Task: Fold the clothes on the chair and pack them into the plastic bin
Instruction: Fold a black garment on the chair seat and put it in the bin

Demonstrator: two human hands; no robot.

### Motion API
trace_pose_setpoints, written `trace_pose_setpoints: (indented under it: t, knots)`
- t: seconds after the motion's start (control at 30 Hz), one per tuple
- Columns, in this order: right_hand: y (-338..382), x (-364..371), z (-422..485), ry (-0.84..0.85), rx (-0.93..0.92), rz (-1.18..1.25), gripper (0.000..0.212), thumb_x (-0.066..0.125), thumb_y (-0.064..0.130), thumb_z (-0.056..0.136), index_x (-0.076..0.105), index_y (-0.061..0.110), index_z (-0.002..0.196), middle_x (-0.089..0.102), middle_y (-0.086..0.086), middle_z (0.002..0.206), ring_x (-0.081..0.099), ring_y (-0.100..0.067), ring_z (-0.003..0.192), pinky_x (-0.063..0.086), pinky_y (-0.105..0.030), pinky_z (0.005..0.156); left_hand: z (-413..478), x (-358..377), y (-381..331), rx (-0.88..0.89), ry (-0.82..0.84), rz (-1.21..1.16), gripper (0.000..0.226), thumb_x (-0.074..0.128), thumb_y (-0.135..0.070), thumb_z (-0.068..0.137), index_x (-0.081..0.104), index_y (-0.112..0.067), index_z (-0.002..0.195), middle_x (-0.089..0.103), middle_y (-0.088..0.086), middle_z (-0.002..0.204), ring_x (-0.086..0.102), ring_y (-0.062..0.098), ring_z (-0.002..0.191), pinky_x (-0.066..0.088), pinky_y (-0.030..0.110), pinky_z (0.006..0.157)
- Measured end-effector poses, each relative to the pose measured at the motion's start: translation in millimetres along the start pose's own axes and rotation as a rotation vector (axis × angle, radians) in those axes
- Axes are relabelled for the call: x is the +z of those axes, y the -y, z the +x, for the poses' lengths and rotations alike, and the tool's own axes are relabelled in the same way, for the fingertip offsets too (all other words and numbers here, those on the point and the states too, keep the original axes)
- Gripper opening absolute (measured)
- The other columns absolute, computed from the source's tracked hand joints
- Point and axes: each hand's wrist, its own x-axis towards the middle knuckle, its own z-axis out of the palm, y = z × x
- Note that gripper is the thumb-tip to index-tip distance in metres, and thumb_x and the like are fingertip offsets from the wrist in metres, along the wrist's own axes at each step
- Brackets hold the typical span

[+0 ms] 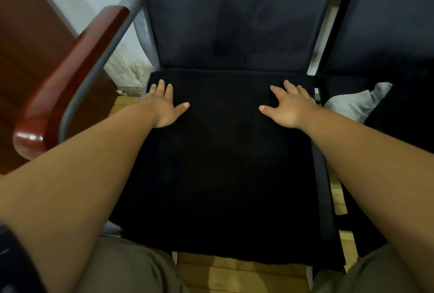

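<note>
Spread flat over the seat of the chair (234, 10): a black garment (223, 163), far edge at the backrest crease, near edge hanging just past the front. Too dark to tell the kind of garment or to pick out seams.

Pressed onto its far left corner, the left hand (164, 107), palm down, fingers straight and a little spread, pinching nothing. On the far right corner, the right hand (290, 107), also flat and spread, gripping nothing.

Probably soft, limp and light, with a faintly fuzzy surface. Likely to sag and bunch if lifted by a single point, and unlikely to slide on the fabric seat. Not fragile, so safe to smooth firmly with the palms.

Best taken at both far corners together, thumb under and fingers over, then drawn toward the near edge for a square fold.

Just beyond the right hand, on the neighbouring seat, a crumpled grey garment (359, 102). No plastic bin in view.
</note>
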Motion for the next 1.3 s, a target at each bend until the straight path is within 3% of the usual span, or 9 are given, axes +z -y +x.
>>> trace_pose_setpoints:
  t: [0.2, 0.37, 0.53, 0.63, 0.73, 0.87, 0.97, 1.13, 1.3]
  knots:
    - [3.4, -0.5, 5.8, -0.036, 0.012, 0.019, 0.088, 0.046, 0.078, 0.096, 0.013, 0.040, 0.168, -0.002, 0.002, 0.178, -0.003, -0.034, 0.163, 0.007, -0.054, 0.131, 14.0, -0.7, 5.9, 0.019, -0.071, -0.085, 0.093, 0.030, -0.074, 0.103, 0.003, -0.016, 0.170, -0.010, 0.009, 0.177, -0.004, 0.031, 0.163, 0.008, 0.048, 0.132]
    - [6.7, 0.4, 1.1, -0.071, 0.006, 0.021, 0.088, 0.047, 0.075, 0.097, 0.015, 0.035, 0.169, -0.003, -0.002, 0.178, -0.001, -0.036, 0.163, 0.008, -0.053, 0.131, 16.0, -10.8, 19.8, -0.122, -0.270, -0.258, 0.073, 0.053, -0.059, 0.104, 0.034, -0.021, 0.163, 0.021, 0.017, 0.170, 0.031, 0.044, 0.152, 0.031, 0.054, 0.125]
    - [18.3, 1.9, -3.2, -0.087, -0.054, 0.020, 0.087, 0.041, 0.076, 0.099, 0.019, 0.029, 0.169, -0.001, -0.005, 0.178, 0.001, -0.035, 0.163, 0.010, -0.053, 0.131, 18.7, -9.0, 37.6, -0.202, -0.202, -0.750, 0.065, 0.058, -0.057, 0.102, 0.047, -0.023, 0.157, 0.045, 0.008, 0.162, 0.045, 0.034, 0.146, 0.035, 0.041, 0.121]
    - [24.7, 4.4, -4.0, -0.076, -0.069, -0.010, 0.086, 0.039, 0.076, 0.100, 0.020, 0.028, 0.169, 0.000, -0.005, 0.178, 0.001, -0.034, 0.163, 0.011, -0.053, 0.130, 18.1, -7.4, 37.4, -0.195, -0.206, -0.888, 0.061, 0.064, -0.050, 0.102, 0.050, -0.023, 0.155, 0.048, 0.005, 0.160, 0.048, 0.030, 0.144, 0.036, 0.035, 0.116]
    - [26.6, 6.9, -3.3, -0.068, -0.061, -0.017, 0.086, 0.039, 0.076, 0.100, 0.020, 0.029, 0.168, 0.001, -0.006, 0.178, 0.002, -0.034, 0.163, 0.013, -0.053, 0.131, 15.4, -7.9, 31.6, -0.170, -0.214, -0.880, 0.059, 0.067, -0.037, 0.103, 0.048, -0.020, 0.158, 0.046, 0.006, 0.161, 0.046, 0.029, 0.145, 0.035, 0.029, 0.110]
    - [25.9, 9.3, -2.8, -0.080, -0.065, -0.027, 0.084, 0.039, 0.075, 0.101, 0.018, 0.030, 0.169, 0.003, -0.005, 0.177, 0.003, -0.033, 0.163, 0.013, -0.054, 0.131, 20.4, -6.6, 33.7, -0.126, -0.216, -0.781, 0.061, 0.068, -0.011, 0.102, 0.046, -0.013, 0.159, 0.038, -0.002, 0.167, 0.035, 0.023, 0.154, 0.022, 0.023, 0.119]
    - [24.8, 10.4, -2.7, -0.088, -0.065, -0.033, 0.084, 0.040, 0.075, 0.101, 0.018, 0.030, 0.169, 0.003, -0.005, 0.178, 0.003, -0.033, 0.163, 0.014, -0.054, 0.130, 26.0, -5.7, 37.1, -0.113, -0.240, -0.773, 0.062, 0.069, -0.002, 0.099, 0.049, -0.009, 0.157, 0.042, -0.006, 0.165, 0.037, 0.020, 0.152, 0.021, 0.015, 0.109]
    - [23.0, 11.7, -3.1, -0.100, -0.079, -0.021, 0.084, 0.041, 0.074, 0.101, 0.019, 0.030, 0.168, 0.004, -0.005, 0.177, 0.003, -0.033, 0.163, 0.013, -0.054, 0.131, 30.5, -2.6, 37.4, -0.128, -0.291, -0.842, 0.068, 0.074, -0.003, 0.094, 0.049, -0.014, 0.156, 0.054, 0.003, 0.154, 0.049, 0.026, 0.142, 0.038, 0.026, 0.112]
    - [23.5, 9.5, -3.1, -0.091, -0.075, -0.022, 0.083, 0.042, 0.073, 0.101, 0.019, 0.030, 0.168, 0.004, -0.005, 0.177, 0.004, -0.033, 0.163, 0.014, -0.054, 0.131, 30.9, -3.8, 30.7, -0.196, -0.241, -0.852, 0.070, 0.070, -0.017, 0.098, 0.040, -0.013, 0.162, 0.046, 0.013, 0.160, 0.048, 0.035, 0.143, 0.040, 0.034, 0.113]
